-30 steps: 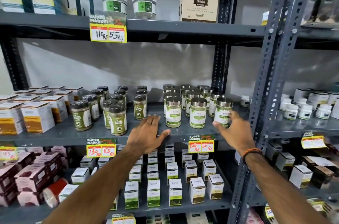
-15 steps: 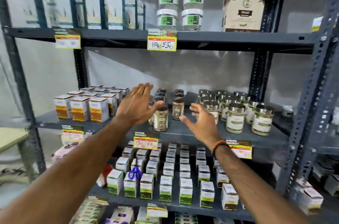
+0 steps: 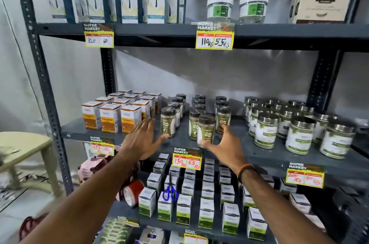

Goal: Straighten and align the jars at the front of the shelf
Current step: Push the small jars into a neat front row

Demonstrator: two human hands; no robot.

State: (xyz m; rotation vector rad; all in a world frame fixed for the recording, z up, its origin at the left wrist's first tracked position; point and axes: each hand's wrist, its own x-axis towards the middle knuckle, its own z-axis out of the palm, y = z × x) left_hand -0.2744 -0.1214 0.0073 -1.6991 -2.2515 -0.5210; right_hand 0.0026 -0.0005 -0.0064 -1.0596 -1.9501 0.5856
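Note:
Small dark-lidded jars of green powder stand in rows on the grey middle shelf (image 3: 257,155). The front jar (image 3: 206,131) of the middle row sits further forward than its neighbours. My right hand (image 3: 226,145) is spread beside it, thumb at its base and fingers by its right side. The left front jar (image 3: 168,124) stands upright. My left hand (image 3: 140,141) is open to its left, with the thumb tip touching its lower edge. The right front jar (image 3: 223,122) stands just behind my right fingers.
Orange turmeric boxes (image 3: 109,119) stand left of the jars. Larger steel-lidded jars (image 3: 299,136) stand to the right. A yellow price tag (image 3: 187,159) hangs on the shelf edge. White-green boxes and blue scissors (image 3: 170,193) fill the shelf below. A stool (image 3: 24,144) is at left.
The view has swung left from the steel-lidded jars to the dark-lidded ones. Both hands moved left, dropped to the shelf front, and now touch the front jars.

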